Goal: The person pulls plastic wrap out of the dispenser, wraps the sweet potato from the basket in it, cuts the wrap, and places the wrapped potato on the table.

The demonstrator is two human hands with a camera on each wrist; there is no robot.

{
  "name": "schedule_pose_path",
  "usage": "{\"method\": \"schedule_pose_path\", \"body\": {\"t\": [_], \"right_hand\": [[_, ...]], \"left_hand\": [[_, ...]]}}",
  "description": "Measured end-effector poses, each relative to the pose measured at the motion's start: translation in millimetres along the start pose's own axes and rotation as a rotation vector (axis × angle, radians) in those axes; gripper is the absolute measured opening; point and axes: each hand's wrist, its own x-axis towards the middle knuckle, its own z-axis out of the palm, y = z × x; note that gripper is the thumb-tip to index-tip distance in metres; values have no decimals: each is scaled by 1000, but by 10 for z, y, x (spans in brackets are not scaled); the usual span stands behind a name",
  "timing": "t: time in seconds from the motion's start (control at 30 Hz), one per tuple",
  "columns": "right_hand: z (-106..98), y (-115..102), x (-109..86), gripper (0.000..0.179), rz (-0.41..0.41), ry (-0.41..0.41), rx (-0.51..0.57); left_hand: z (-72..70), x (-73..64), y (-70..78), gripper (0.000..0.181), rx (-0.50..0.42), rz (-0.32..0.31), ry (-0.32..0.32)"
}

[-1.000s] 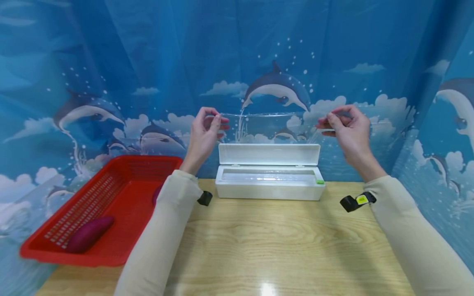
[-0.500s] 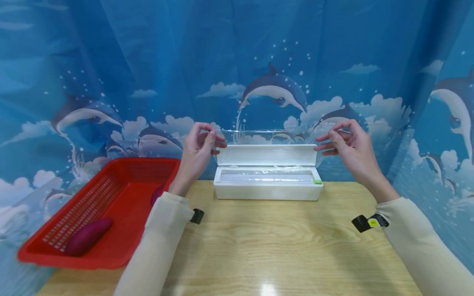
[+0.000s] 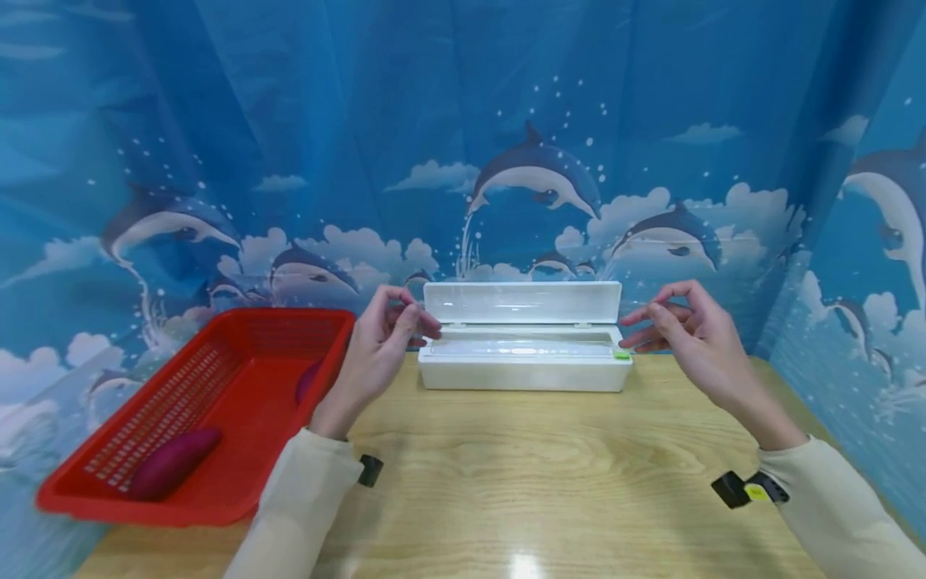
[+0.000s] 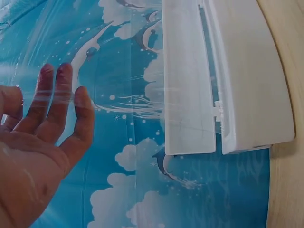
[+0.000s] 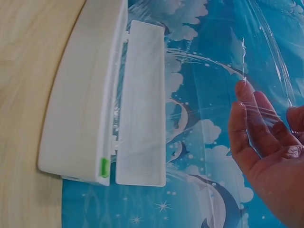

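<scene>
A clear sheet of cling film stretches between the two hands, nearly see-through, with shiny creases in the right wrist view. My left hand pinches one corner between thumb and forefinger, its other fingers spread behind the film. At the opposite corner my right hand pinches the film the same way. Both hands hover at either end of a white cling film dispenser, whose long lid stands raised at the back. A green slider sits at the dispenser's right end. Inside, the roll shows as a glossy strip.
On the left of the wooden table stands a red plastic basket. It holds a purple sweet potato and another partly hidden by the rim. A blue dolphin-print curtain hangs close behind the dispenser.
Both hands have come down from above the raised lid to the dispenser's height, bringing the film's edge down with them. Their pinch on the film is kept. The dispenser and basket stay put.
</scene>
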Motion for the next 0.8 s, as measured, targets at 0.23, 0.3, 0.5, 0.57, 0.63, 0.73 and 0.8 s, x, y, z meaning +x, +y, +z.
{"method": "schedule_pose_path", "body": {"t": [0.23, 0.3, 0.5, 0.57, 0.63, 0.73, 0.8], "right_hand": [[26, 108, -239, 13, 46, -90, -26], [41, 152, -302, 12, 53, -121, 7], [97, 298, -456, 10, 57, -202, 152], [114, 352, -500, 10, 65, -223, 182], [131, 403, -539, 10, 75, -239, 198], [159, 480, -597, 10, 85, -268, 220], [180, 529, -636, 8, 81, -285, 244]], "left_hand": [[-23, -229, -66, 14, 23, -57, -126], [-21, -299, -99, 14, 26, -76, -158], [8, -458, -218, 15, 64, -136, -220], [20, -499, -263, 15, 67, -150, -243], [34, -532, -311, 14, 64, -152, -269], [52, -574, -379, 14, 61, -168, -305], [66, -595, -420, 15, 53, -182, -324]]}}
